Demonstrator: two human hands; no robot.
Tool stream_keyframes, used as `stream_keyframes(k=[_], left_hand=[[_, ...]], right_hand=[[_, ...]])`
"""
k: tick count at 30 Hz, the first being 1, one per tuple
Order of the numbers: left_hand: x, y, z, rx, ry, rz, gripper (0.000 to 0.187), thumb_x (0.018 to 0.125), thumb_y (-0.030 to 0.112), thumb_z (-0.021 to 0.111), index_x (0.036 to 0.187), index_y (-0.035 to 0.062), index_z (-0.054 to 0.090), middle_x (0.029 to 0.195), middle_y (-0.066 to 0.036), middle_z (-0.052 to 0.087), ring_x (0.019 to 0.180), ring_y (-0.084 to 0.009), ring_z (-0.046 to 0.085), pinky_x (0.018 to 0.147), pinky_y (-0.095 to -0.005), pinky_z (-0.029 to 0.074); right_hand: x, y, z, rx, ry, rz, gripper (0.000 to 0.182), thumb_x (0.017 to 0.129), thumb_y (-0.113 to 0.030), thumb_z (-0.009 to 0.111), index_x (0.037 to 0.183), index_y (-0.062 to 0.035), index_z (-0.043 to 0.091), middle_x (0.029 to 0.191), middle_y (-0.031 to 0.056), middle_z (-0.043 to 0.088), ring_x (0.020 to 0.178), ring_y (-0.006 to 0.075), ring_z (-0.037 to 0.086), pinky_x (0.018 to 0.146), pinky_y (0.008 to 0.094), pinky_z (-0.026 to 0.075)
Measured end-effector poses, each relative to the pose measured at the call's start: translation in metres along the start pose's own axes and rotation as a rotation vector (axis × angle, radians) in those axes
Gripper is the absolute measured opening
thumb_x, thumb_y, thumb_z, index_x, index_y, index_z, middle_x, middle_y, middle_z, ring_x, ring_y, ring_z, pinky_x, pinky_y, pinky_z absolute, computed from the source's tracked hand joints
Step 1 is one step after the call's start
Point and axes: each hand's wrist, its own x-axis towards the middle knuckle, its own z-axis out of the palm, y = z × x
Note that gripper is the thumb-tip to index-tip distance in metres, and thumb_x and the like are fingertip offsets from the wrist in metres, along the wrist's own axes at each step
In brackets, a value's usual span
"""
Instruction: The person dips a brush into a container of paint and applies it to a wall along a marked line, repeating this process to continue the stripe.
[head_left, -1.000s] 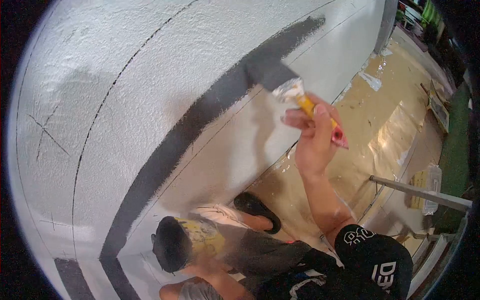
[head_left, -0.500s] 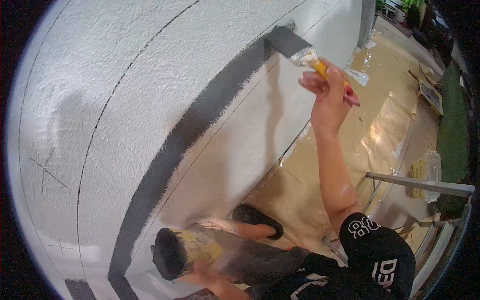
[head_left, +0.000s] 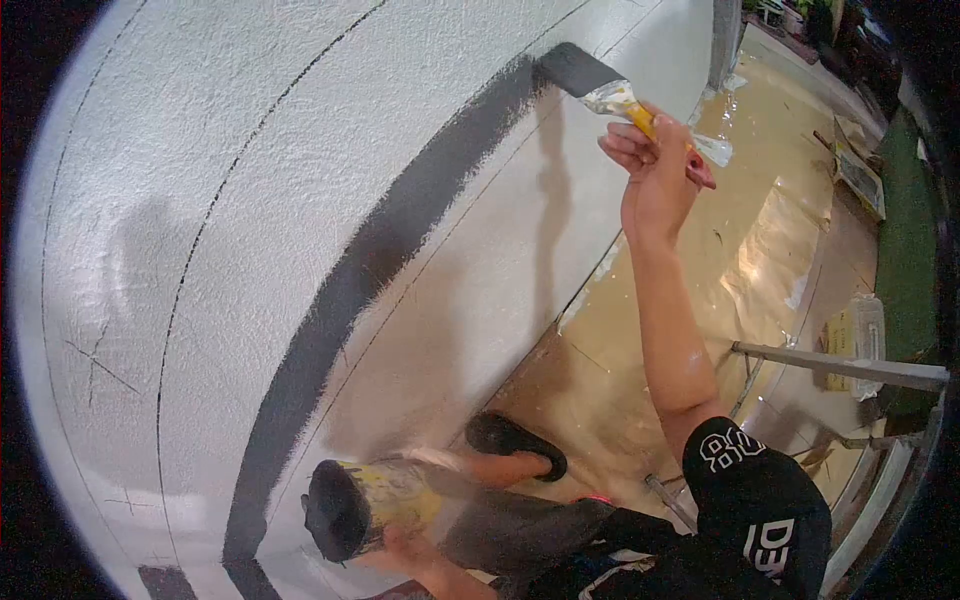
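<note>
My right hand [head_left: 655, 155], raised near the top, is closed around the yellow and red handle of a wide paintbrush [head_left: 590, 80]. The brush's dark-coated bristles lie against the white textured wall [head_left: 300, 170], at the upper end of a curved dark grey painted band [head_left: 400, 215]. Low on the left, my left hand [head_left: 410, 555] is wrapped around a paint-smeared yellowish paint can [head_left: 400, 490]. The can is tilted, its dark mouth toward the wall; how much paint it holds cannot be seen.
Thin dark guide lines cross the wall. A brownish, paint-spotted sheet [head_left: 700, 270] covers the floor along the wall's foot. A metal ladder-like frame [head_left: 850, 368] stands at the right, near a yellow-labelled clear container [head_left: 855, 345]. A dark shoe [head_left: 515, 447] is below.
The brush has shifted slightly, and its bristles now cover the dark patch that showed beyond them at the band's upper end. Both hands keep their holds; the view has moved a little.
</note>
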Motion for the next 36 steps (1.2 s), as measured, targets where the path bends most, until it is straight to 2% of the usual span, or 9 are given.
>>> stream_keyframes(k=[2,5,11,17,21,25,27,33,36], left_hand=[[0.001,0.001,-0.001,0.018,0.007,0.016,0.076,0.070,0.018,0.076,0.131,0.0045,0.033,0.124,-0.016,0.049,0.110,-0.0326,0.053,0.092,-0.0478,0.050],[0.001,0.001,0.001,0.039,0.018,0.026,0.076,0.070,0.019,0.077,0.131,0.0044,0.034,0.124,-0.016,0.049,0.110,-0.0325,0.054,0.092,-0.0476,0.050],[0.000,0.002,0.000,0.065,0.030,0.042,0.076,0.070,0.020,0.077,0.130,0.0043,0.034,0.123,-0.015,0.049,0.110,-0.0323,0.054,0.092,-0.0473,0.050],[0.001,0.000,-0.004,0.048,0.026,0.032,0.076,0.069,0.021,0.078,0.130,0.0041,0.034,0.123,-0.015,0.049,0.110,-0.0322,0.054,0.091,-0.0472,0.051],[-0.001,0.002,-0.005,0.053,0.022,0.034,0.076,0.069,0.021,0.078,0.130,0.0041,0.034,0.123,-0.015,0.049,0.110,-0.0321,0.054,0.091,-0.0471,0.051],[0.000,0.002,-0.006,0.042,0.018,0.039,0.077,0.069,0.021,0.078,0.130,0.0040,0.034,0.123,-0.015,0.050,0.110,-0.0320,0.054,0.091,-0.0470,0.051],[0.002,0.002,-0.007,0.043,0.007,0.035,0.077,0.069,0.021,0.078,0.130,0.0039,0.034,0.123,-0.015,0.050,0.109,-0.0319,0.054,0.091,-0.0469,0.051],[0.002,0.002,-0.009,0.035,-0.017,0.047,0.077,0.069,0.022,0.078,0.130,0.0038,0.035,0.123,-0.015,0.050,0.109,-0.0317,0.054,0.091,-0.0467,0.051],[0.003,0.001,-0.009,0.021,-0.032,0.049,0.077,0.069,0.022,0.078,0.130,0.0038,0.035,0.123,-0.015,0.050,0.109,-0.0317,0.054,0.091,-0.0467,0.051]], right_hand=[[-0.005,0.009,0.004,-0.009,-0.003,0.016,0.029,0.091,-0.022,0.053,0.099,0.0049,0.062,0.079,0.0157,0.066,0.063,0.0209,0.066,0.061,0.0335,0.057],[-0.032,0.003,0.005,-0.052,-0.297,0.163,0.032,0.092,-0.023,0.053,0.101,0.0057,0.062,0.080,0.0161,0.066,0.064,0.0197,0.066,0.060,0.0332,0.057],[-0.006,-0.002,0.004,-0.033,-0.051,0.025,0.028,0.091,-0.019,0.053,0.099,0.0061,0.062,0.079,0.0159,0.066,0.064,0.0207,0.066,0.060,0.0337,0.057],[-0.032,-0.002,0.004,-0.078,-0.343,0.228,0.031,0.091,-0.023,0.052,0.099,0.0053,0.061,0.079,0.0160,0.066,0.066,0.0220,0.066,0.064,0.0363,0.057],[-0.013,-0.002,-0.002,-0.025,-0.095,0.101,0.033,0.091,-0.023,0.052,0.106,0.0053,0.058,0.080,0.0123,0.063,0.071,0.0192,0.063,0.067,0.0364,0.057],[-0.015,0.003,0.003,-0.065,-0.139,0.108,0.033,0.091,-0.024,0.052,0.106,0.0052,0.058,0.081,0.0131,0.064,0.070,0.0194,0.064,0.066,0.0360,0.057],[-0.031,-0.003,0.003,-0.121,-0.370,0.224,0.033,0.091,-0.023,0.051,0.106,0.0053,0.058,0.080,0.0140,0.064,0.067,0.0200,0.064,0.066,0.0357,0.057],[-0.009,0.000,0.004,-0.044,-0.074,0.041,0.028,0.092,-0.018,0.049,0.101,0.0052,0.061,0.079,0.0154,0.066,0.059,0.0218,0.065,0.058,0.0346,0.057],[-0.024,0.005,0.007,-0.096,-0.210,0.100,0.030,0.092,-0.020,0.048,0.102,0.0062,0.060,0.078,0.0157,0.066,0.061,0.0217,0.065,0.061,0.0342,0.057]])
